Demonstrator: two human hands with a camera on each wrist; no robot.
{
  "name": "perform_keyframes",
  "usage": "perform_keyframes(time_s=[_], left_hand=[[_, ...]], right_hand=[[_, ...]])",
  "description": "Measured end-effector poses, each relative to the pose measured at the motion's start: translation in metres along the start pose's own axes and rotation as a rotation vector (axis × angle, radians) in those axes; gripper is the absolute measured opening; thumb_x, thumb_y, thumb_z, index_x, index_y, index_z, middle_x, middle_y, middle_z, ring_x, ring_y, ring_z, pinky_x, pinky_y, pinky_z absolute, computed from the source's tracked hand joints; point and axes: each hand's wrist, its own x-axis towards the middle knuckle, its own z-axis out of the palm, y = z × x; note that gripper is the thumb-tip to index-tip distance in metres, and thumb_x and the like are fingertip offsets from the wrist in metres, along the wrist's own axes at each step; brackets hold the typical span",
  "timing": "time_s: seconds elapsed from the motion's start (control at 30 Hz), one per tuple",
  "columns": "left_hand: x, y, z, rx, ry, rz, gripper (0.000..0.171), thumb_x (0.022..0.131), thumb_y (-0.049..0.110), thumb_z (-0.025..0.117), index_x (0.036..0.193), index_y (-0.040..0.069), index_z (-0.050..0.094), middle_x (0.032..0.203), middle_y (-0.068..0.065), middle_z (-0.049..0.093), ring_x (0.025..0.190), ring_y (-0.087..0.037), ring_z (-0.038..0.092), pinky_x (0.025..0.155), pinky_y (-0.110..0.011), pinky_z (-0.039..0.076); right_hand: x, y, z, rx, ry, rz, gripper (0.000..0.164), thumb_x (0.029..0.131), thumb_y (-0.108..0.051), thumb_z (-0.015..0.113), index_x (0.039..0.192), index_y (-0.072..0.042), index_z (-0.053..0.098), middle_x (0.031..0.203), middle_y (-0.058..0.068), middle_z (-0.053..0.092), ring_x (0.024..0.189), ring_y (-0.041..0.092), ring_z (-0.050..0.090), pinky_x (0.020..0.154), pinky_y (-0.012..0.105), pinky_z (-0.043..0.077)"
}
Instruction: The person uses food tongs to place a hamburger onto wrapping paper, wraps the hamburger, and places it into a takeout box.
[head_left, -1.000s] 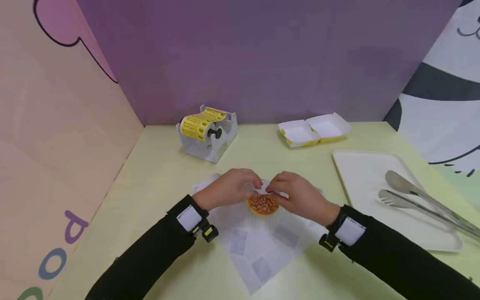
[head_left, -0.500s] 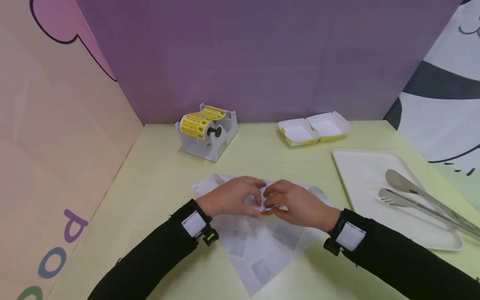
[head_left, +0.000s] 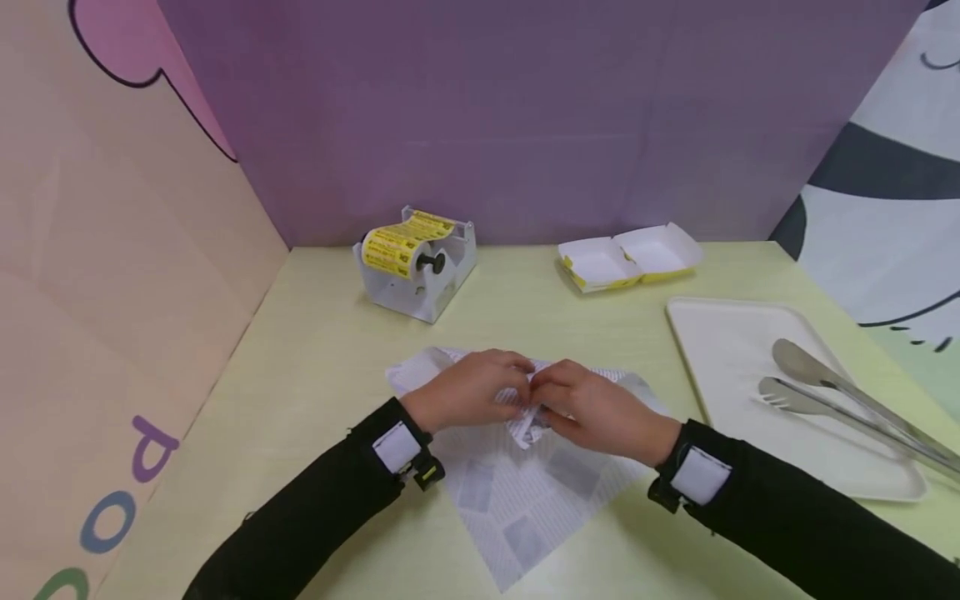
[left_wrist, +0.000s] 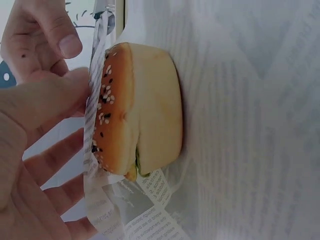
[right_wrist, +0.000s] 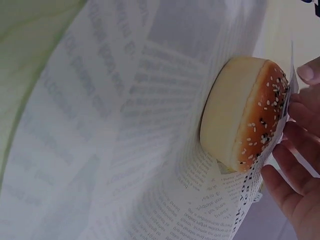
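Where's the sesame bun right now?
The left wrist view shows the sesame bun left of centre on the printed paper; in the head view, the left hand, right hand and paper hide it.

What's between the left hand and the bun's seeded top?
A layer of the paper; the left wrist view shows it running between the left hand and the bun.

Our left hand (head_left: pixel 476 390) and right hand (head_left: pixel 600 412) close together, backs up, fingers (head_left: pixel 513 360) bent; our black-sleeved forearms (head_left: pixel 307 508) angle inward.
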Motion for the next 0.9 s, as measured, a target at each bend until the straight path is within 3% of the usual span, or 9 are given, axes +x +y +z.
perform_keyframes(time_s=[0.23, 0.43, 0.6, 0.9], left_hand=[[0.002, 0.002, 0.007, 0.008, -0.004, -0.071, 0.016, 0.080, 0.018, 0.080, 0.091, 0.015, 0.069, 0.129, -0.003, 0.057, 0.119, -0.020, 0.052, 0.100, -0.032, 0.042], [0.003, 0.005, 0.015, 0.157, 0.021, -0.069, 0.045, 0.078, 0.027, 0.083, 0.115, 0.010, 0.066, 0.130, -0.005, 0.054, 0.118, -0.024, 0.050, 0.100, -0.037, 0.041], [0.002, 0.008, 0.019, 0.230, 0.023, -0.097, 0.051, 0.078, 0.032, 0.082, 0.121, 0.011, 0.063, 0.132, -0.003, 0.051, 0.121, -0.024, 0.047, 0.099, -0.042, 0.042], [0.004, 0.008, 0.020, 0.257, 0.028, -0.123, 0.060, 0.076, 0.037, 0.083, 0.125, 0.011, 0.061, 0.132, -0.001, 0.050, 0.120, -0.023, 0.047, 0.097, -0.044, 0.042]], right_hand=[[0.003, -0.007, 0.007, -0.081, -0.013, 0.053, 0.032, 0.076, -0.018, 0.084, 0.100, -0.007, 0.067, 0.102, 0.002, 0.062, 0.093, 0.020, 0.055, 0.078, 0.029, 0.050], [0.005, -0.014, 0.011, -0.215, -0.058, 0.088, 0.047, 0.075, -0.028, 0.085, 0.109, -0.005, 0.063, 0.108, 0.007, 0.060, 0.094, 0.023, 0.054, 0.078, 0.031, 0.050], [0.007, -0.018, 0.017, -0.328, -0.062, 0.091, 0.050, 0.074, -0.027, 0.086, 0.109, -0.002, 0.061, 0.107, 0.011, 0.058, 0.091, 0.025, 0.053, 0.077, 0.032, 0.050], [0.011, -0.022, 0.021, -0.457, -0.064, 0.068, 0.042, 0.075, -0.024, 0.082, 0.098, 0.000, 0.057, 0.093, 0.011, 0.051, 0.080, 0.024, 0.046, 0.073, 0.032, 0.044]])
